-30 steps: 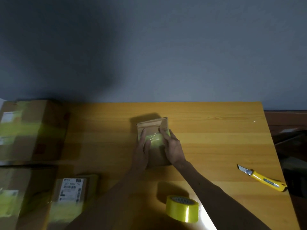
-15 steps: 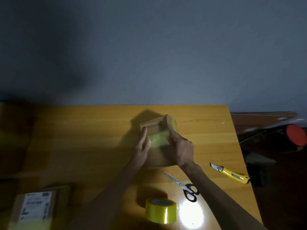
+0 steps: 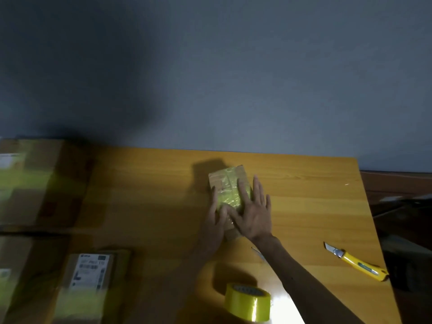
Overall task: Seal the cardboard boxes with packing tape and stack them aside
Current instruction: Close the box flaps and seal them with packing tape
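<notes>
Now, the small box (image 3: 243,174) is lying under both your hands, near the middle of the table (image 3: 152,195), with a band of yellow tape (image 3: 228,195) already running over its top. You are pressing your right hand (image 3: 253,211) flat on it, fingers straight and spread, gripping nothing; the outer ones are reaching past the box's right edge over the wood. Your left hand (image 3: 216,216) is lying along the box's left edge, fingers straight too, flat and holding nothing.

This looks like the smoothing-down step. The tape is showing wrinkles ahead of your fingertips, so I'd judge the seal is not fully bedded yet. To do it well, try sliding the right palm away from you along the band while the left is steadying the side, pushing creases toward the far end, then rubbing the tape's ends down over the box's edges. Go gently; heavy pressing could dent so small a box.

Just behind your right wrist a metal tip (image 3: 257,251) is poking out, perhaps scissors; your forearm is hiding the rest. The tape roll (image 3: 247,301) is standing nearer you, beside that forearm. The yellow knife (image 3: 355,261) is lying well to the right of your right hand. Well to the left of your left hand, other boxes (image 3: 35,183) are sitting, blurred, one labelled box (image 3: 91,270) among them.
</notes>
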